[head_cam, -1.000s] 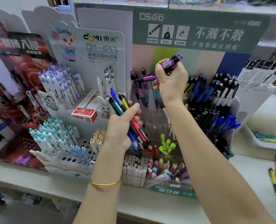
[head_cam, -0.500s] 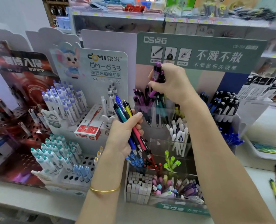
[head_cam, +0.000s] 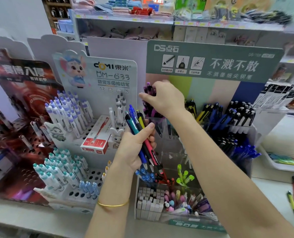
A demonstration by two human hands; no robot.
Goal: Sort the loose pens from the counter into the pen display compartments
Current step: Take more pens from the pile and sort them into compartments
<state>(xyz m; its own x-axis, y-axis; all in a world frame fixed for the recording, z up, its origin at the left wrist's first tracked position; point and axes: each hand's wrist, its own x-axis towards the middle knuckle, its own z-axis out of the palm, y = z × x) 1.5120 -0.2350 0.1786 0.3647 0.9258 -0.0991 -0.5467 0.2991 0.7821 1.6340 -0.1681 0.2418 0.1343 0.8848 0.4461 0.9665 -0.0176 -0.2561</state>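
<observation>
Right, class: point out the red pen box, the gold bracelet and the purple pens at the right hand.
red pen box (head_cam: 93,146), head view, its red front face.
gold bracelet (head_cam: 112,205), head view, middle of the band.
purple pens (head_cam: 148,89), head view, their upper barrels.

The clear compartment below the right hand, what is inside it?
Purple pens stand inside the clear compartment, tips down. The right hand grips their tops and covers most of them, so their number cannot be told.

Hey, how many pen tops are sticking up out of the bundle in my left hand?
3: a teal top leftmost, a blue top highest, a yellow top on the right, all above the left hand's thumb. Others in the bundle may be hidden.
</observation>
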